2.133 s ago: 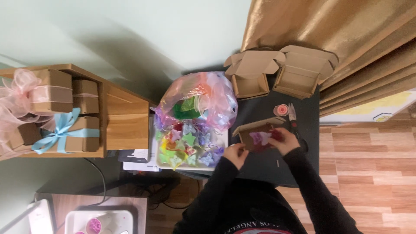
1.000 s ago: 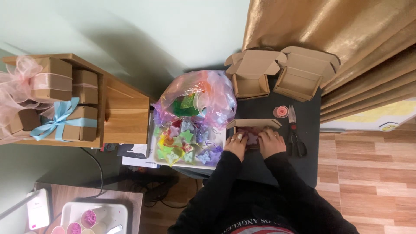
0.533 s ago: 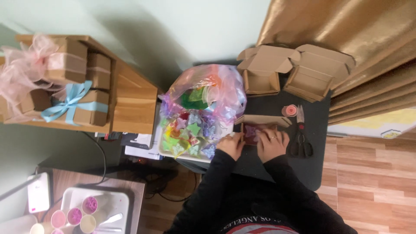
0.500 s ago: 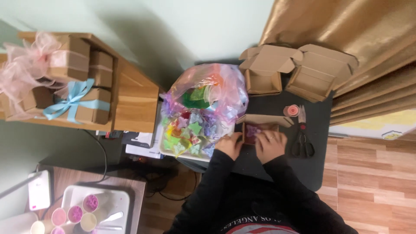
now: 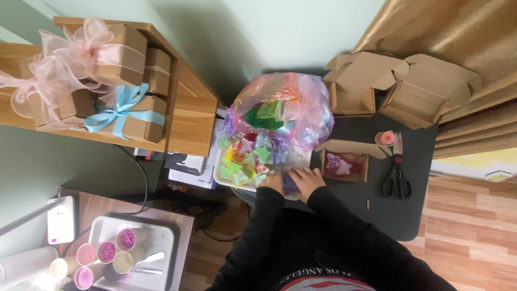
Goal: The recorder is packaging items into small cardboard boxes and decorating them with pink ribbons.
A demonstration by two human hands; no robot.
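Small open cardboard box point(image 5: 344, 166) on the dark tabletop point(image 5: 409, 215) holds red filling w/ two pale butterfly-shaped pieces. White tray point(image 5: 226, 180) left of it is packed w/ coloured shaped pieces: yellow, green, purple, pink. Pink plastic bag point(image 5: 291, 105) behind the tray has green & orange stuff inside. Two empty folded boxes point(image 5: 398, 89) at the back; scissors point(image 5: 396, 178) & a small tape roll point(image 5: 384, 138) right of the open box.

Both hands sit together at the tray's near-right corner, well left of the open box. Left hand point(image 5: 273, 182) and right hand point(image 5: 305, 179) close around a purple piece point(image 5: 289, 185); exact grip can't tell.
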